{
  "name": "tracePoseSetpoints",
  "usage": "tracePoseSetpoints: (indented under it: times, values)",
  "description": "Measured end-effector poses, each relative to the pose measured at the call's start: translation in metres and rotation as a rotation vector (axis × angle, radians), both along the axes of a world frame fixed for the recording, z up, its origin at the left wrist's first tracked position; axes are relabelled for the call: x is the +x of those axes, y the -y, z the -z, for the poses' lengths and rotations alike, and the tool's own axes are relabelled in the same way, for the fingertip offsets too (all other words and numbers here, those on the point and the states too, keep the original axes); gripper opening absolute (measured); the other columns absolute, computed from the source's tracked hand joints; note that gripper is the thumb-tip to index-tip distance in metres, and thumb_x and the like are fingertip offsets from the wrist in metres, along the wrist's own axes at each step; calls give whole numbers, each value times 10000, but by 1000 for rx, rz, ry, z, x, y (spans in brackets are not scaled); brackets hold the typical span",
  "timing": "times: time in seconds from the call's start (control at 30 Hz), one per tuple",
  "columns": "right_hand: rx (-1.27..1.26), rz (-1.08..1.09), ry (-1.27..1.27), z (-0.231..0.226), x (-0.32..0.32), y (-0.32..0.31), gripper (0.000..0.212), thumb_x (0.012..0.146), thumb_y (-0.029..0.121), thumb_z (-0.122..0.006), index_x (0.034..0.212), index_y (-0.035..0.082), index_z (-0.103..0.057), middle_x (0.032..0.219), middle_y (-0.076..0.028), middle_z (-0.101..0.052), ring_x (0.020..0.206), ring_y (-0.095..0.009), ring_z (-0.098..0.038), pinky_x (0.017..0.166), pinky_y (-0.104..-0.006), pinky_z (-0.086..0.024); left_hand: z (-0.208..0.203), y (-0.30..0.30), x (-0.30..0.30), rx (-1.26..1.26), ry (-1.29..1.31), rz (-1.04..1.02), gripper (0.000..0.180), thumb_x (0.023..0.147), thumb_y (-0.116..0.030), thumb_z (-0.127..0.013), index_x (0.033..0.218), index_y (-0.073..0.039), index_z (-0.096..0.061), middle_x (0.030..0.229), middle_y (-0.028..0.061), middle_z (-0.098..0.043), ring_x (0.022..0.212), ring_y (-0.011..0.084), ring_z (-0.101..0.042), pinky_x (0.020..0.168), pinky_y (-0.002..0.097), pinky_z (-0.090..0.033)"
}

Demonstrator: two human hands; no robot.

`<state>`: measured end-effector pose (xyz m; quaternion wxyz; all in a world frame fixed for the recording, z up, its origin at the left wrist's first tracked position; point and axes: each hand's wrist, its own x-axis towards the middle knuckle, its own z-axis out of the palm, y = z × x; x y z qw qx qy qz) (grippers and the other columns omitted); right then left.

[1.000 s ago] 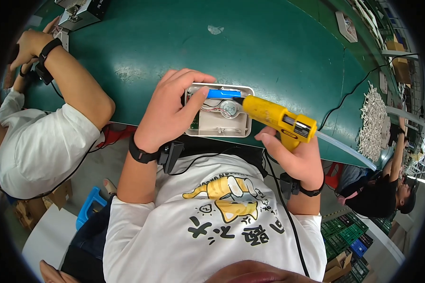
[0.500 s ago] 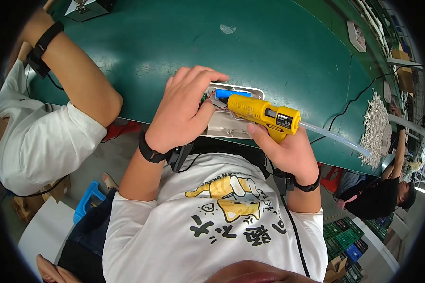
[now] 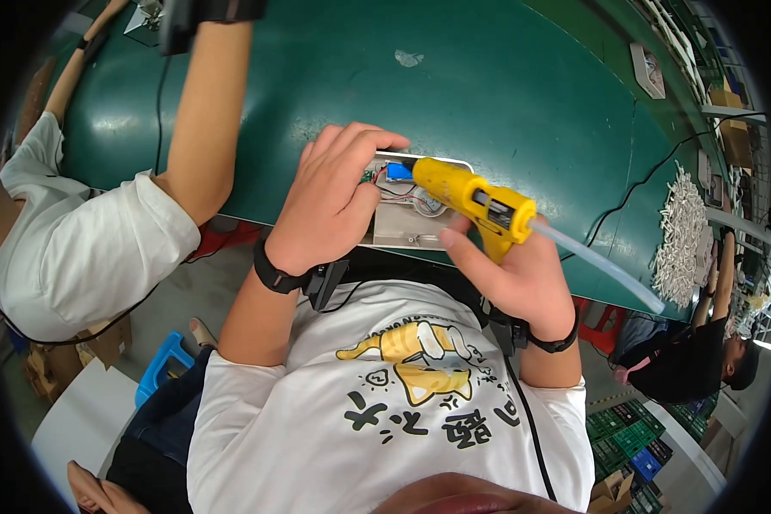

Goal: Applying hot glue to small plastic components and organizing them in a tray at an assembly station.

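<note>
Glue gun: yellow glue gun (image 3: 448, 182) tilts across the right of the frame's middle; over the last half second its dark nozzle (image 3: 409, 163) shifts from the lower side of the blue block (image 3: 397, 172) up onto it, near the tray's upper wall
Blue block: lies along the upper side of the white housing (image 3: 405, 235), centre of frame; only its left part shows, the gun's barrel hiding the rest
Meaning: the working spot appears to be higher on the block now; whether any glue is out, cannot tell
Right hand: right hand (image 3: 531, 278) wraps the gun's grip, lower right of centre; trigger finger hidden; clear stick (image 3: 598, 262) trails from the gun's rear
Left hand: left hand (image 3: 324, 210) lies over the housing's left end, fingers reaching past its upper edge; same place as half a second ago; whether it pinches, cannot tell; hands apart from each other
Inside housing: round part (image 3: 427, 204) and thin wires (image 3: 392, 192) show below the block; more of the round part visible than half a second ago
Neighbour: co-worker's forearm (image 3: 210, 111), upper left, reaches further up the frame than before
</note>
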<state>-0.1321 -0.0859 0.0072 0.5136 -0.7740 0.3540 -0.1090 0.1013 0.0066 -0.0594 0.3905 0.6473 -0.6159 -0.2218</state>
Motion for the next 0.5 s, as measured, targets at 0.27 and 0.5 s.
tracePoseSetpoints:
  times: [0.27,0.5]
  values:
    - [187,12,271,17,-43,7,249,943,32,-742,1169,-11,-647,1042,-121,-744,826,-173,-708,779,-323,-568,-3,-3,0,-54,-119,8,451,849,-40,-506,1263,-37,-687,1227,142,-649,1143,341,-556,1018,448,-436]
    - [450,275,486,52,-125,37,177,1018,153,-652,1118,16,-601,1129,-244,-739,599,-158,-612,627,-337,-550,-39,-4,-5,242,-145,-3,405,856,25,-545,1213,-25,-729,1098,131,-664,851,209,-628,767,358,-519]
